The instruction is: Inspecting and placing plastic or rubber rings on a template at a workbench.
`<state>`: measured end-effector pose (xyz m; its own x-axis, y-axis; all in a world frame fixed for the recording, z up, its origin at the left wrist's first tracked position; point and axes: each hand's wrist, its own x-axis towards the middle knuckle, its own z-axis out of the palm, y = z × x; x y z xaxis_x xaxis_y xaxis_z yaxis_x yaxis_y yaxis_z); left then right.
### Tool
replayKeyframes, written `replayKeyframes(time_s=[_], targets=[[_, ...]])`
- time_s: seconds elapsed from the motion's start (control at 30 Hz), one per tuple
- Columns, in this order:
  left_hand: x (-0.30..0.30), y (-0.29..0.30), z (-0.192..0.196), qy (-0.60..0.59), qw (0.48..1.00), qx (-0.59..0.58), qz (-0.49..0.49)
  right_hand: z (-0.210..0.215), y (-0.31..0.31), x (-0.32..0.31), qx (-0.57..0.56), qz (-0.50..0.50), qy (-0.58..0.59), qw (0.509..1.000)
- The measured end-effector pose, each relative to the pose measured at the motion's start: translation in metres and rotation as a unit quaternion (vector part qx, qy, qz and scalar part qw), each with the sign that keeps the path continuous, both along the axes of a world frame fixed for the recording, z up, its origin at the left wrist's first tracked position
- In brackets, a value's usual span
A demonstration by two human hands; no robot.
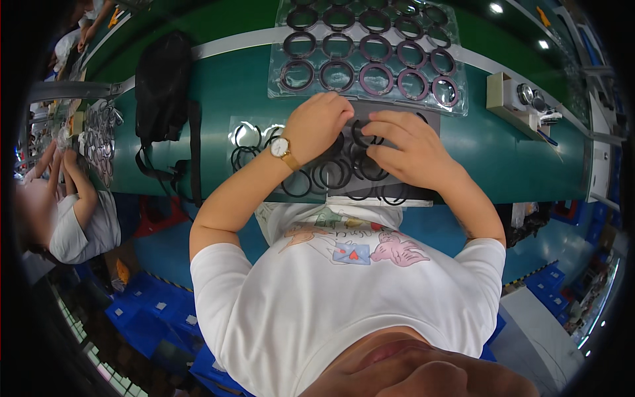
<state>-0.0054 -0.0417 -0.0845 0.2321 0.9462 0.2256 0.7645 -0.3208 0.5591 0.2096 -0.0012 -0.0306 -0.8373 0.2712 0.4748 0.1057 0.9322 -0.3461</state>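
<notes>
Fingertips of the right hand (403, 149) pinch a thin black ring (362, 134), seemingly light and flexible; left hand (317, 126) presses neighbouring rings flat.

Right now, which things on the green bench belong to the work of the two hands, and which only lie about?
In use: left hand; right hand; loose black rubber rings; dark grey mat; clear plastic tray of ring pockets.

Lying about: black fabric bag; beige box with round gauges.
</notes>
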Motion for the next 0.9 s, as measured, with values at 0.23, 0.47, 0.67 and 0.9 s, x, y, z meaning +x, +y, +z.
replayKeyframes(time_s=[0.23,0.47,0.67,0.9], targets=[[0.000,0.006,0.001,0.074,0.985,0.153,0.016,0.009,0.034,0.030,-0.427,-0.089,0.237,0.868],[-0.039,0.115,-0.003,0.156,0.960,0.193,0.128,-0.017,0.059,0.025,-0.484,-0.276,0.304,0.772],[-0.053,0.147,-0.011,0.155,0.980,0.116,0.057,-0.035,0.073,0.030,-0.365,-0.312,0.378,0.791],[-0.040,0.128,0.028,-0.065,0.996,0.057,-0.006,-0.027,0.071,0.027,-0.452,-0.377,0.380,0.713]])
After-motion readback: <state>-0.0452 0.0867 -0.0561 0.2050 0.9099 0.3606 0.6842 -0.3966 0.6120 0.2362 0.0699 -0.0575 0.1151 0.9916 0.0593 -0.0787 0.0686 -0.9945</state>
